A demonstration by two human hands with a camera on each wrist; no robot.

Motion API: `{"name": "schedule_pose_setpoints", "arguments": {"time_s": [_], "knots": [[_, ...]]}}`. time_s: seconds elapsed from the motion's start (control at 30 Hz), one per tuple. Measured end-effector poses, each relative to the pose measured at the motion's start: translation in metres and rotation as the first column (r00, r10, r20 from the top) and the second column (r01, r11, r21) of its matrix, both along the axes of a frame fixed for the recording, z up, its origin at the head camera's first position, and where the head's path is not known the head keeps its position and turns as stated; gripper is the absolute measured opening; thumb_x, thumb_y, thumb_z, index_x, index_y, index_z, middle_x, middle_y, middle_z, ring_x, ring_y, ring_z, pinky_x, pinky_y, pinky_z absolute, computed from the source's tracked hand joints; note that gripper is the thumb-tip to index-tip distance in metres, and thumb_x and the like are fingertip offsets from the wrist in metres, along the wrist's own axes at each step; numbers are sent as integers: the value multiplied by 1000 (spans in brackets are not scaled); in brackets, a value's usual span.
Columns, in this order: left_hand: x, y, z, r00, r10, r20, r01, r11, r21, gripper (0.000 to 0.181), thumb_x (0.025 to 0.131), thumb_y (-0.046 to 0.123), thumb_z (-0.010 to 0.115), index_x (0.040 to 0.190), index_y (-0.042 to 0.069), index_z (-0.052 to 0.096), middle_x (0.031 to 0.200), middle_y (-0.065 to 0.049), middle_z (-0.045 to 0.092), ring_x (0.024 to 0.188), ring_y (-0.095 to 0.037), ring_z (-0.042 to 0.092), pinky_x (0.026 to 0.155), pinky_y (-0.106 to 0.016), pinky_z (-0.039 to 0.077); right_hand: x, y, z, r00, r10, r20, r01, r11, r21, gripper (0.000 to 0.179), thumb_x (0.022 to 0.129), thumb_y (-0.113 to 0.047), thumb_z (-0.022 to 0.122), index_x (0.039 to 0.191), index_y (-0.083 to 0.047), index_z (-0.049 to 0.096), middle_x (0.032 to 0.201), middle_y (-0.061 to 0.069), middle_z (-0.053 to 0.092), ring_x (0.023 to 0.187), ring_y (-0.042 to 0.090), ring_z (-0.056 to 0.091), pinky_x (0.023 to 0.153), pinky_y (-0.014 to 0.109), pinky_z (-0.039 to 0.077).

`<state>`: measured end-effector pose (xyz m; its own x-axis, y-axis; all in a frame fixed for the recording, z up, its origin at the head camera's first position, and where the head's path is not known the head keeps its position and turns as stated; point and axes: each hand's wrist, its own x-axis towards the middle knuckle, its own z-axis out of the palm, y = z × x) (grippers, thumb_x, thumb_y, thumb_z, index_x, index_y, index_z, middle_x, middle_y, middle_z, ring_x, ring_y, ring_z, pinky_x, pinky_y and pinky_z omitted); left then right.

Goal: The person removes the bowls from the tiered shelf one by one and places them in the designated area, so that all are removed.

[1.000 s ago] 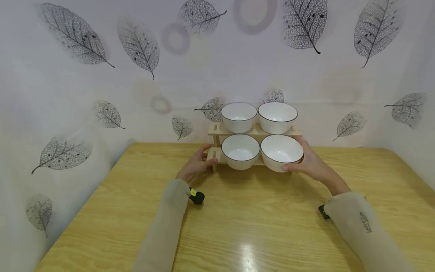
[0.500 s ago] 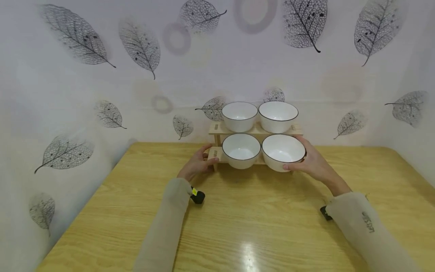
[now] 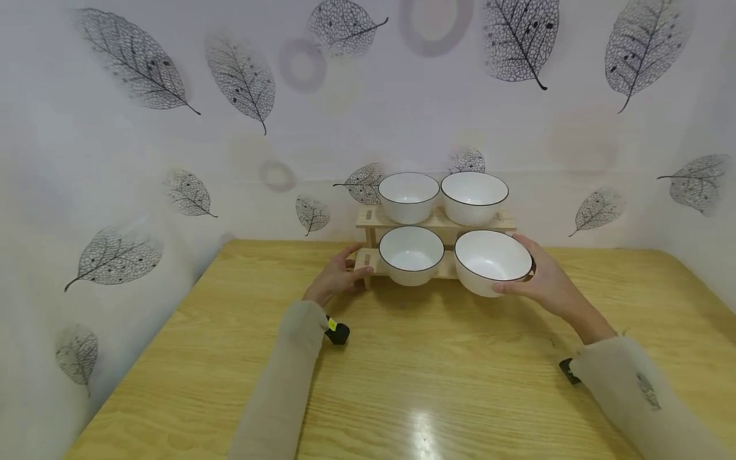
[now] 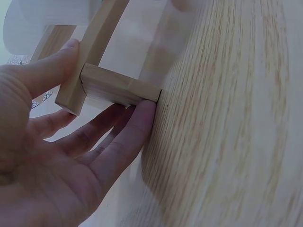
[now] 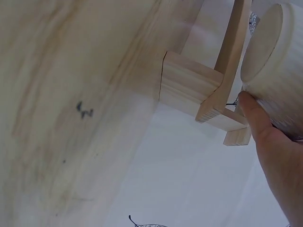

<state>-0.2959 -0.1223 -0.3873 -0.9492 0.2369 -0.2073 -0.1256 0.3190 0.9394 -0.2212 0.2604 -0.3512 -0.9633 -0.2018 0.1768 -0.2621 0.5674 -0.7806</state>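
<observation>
A two-tier wooden rack [image 3: 368, 218] stands at the back of the table with white, dark-rimmed bowls. My left hand [image 3: 338, 276] grips the left end of its lower shelf. In the left wrist view the thumb lies over the shelf board [image 4: 90, 52], and the fingers reach under it to the leg [image 4: 118, 85]. My right hand [image 3: 546, 284] holds the lower right bowl [image 3: 493, 259] by its right side, thumb on the near wall. The right wrist view shows this bowl's base [image 5: 262, 45] tilted and raised off the shelf [image 5: 227, 75].
On the lower shelf sits another bowl [image 3: 411, 255], left of the held one. The upper shelf carries an upper left bowl [image 3: 408, 191] and an upper right bowl [image 3: 474, 195]. Behind the table [image 3: 402, 377] hangs a leaf-patterned wall covering [image 3: 241, 153].
My right hand has moved the lower right bowl rightward and slightly toward me, opening a gap beside the lower left bowl. My left hand keeps its grip on the rack.
</observation>
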Motion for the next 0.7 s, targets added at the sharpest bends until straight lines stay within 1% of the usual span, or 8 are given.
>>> {"name": "schedule_pose_setpoints", "arguments": {"time_s": [0.1, 0.13, 0.23, 0.3, 0.37, 0.47, 0.6, 0.7], "knots": [[1, 0, 0, 1000, -8, 2, 8, 1000, 7, 68, 101, 10, 65, 160, 20, 31, 140, -28, 50, 120, -40, 58, 91, -44, 57, 4, 0, 0, 1000, 8, -17, -8, 1000, 9, 108, 80, -18, 86, 159, 5, 16, 153, 36, 30, 130, 50, 40, 100, 64, 39], [1, 0, -1, 1000, -12, 2, 12, 1000, 9, 68, 101, 10, 65, 160, 19, 31, 140, -28, 49, 120, -40, 58, 91, -44, 57, 6, -1, 0, 1000, 10, -22, -9, 1000, 13, 108, 80, -18, 87, 159, 5, 17, 152, 36, 31, 130, 50, 41, 100, 61, 40], [1, -1, -1, 1000, -7, 9, 7, 1000, 16, 68, 101, 10, 65, 159, 20, 31, 140, -27, 49, 121, -40, 57, 92, -44, 56, 9, -2, 0, 999, 29, -34, -28, 1000, 9, 107, 78, -15, 87, 158, 6, 18, 151, 35, 33, 128, 48, 44, 98, 38, 45], [0, -2, -1, 1000, -4, 12, 4, 1000, 20, 68, 101, 10, 65, 159, 20, 31, 141, -27, 49, 121, -40, 57, 92, -45, 56, 12, -2, -1, 998, 44, -43, -44, 999, 6, 107, 77, -13, 87, 157, 7, 19, 150, 35, 34, 126, 47, 46, 92, 21, 44], [-1, -2, -2, 1000, -5, 11, 5, 1000, 17, 68, 101, 10, 66, 159, 21, 32, 141, -27, 49, 121, -40, 57, 92, -45, 56, 14, -3, -2, 997, 60, -50, -61, 998, 0, 107, 76, -10, 88, 157, 8, 19, 149, 36, 36, 124, 47, 48, 86, 10, 40], [-1, -2, -2, 1000, -19, -4, 19, 1000, 15, 67, 101, 10, 64, 159, 19, 31, 141, -28, 49, 121, -40, 57, 92, -45, 56, 16, -6, -3, 995, 75, -69, -75, 997, -3, 108, 74, -9, 89, 156, 9, 21, 148, 36, 36, 122, 48, 49, 85, 7, 40], [-1, -2, -2, 1000, -28, -9, 28, 999, 20, 67, 102, 10, 64, 159, 19, 31, 140, -28, 49, 121, -40, 57, 91, -46, 56, 19, -11, -4, 989, 105, -99, -110, 993, -40, 106, 71, -3, 90, 154, 11, 25, 146, 36, 39, 118, 46, 52, 85, 8, 44], [-1, -3, -2, 1000, -29, -8, 29, 999, 27, 67, 101, 9, 64, 159, 20, 31, 140, -28, 49, 121, -40, 57, 91, -45, 56, 22, -15, -5, 985, 136, -107, -144, 987, -72, 105, 70, 1, 90, 153, 11, 27, 145, 35, 40, 117, 43, 52, 85, 10, 46]]}}
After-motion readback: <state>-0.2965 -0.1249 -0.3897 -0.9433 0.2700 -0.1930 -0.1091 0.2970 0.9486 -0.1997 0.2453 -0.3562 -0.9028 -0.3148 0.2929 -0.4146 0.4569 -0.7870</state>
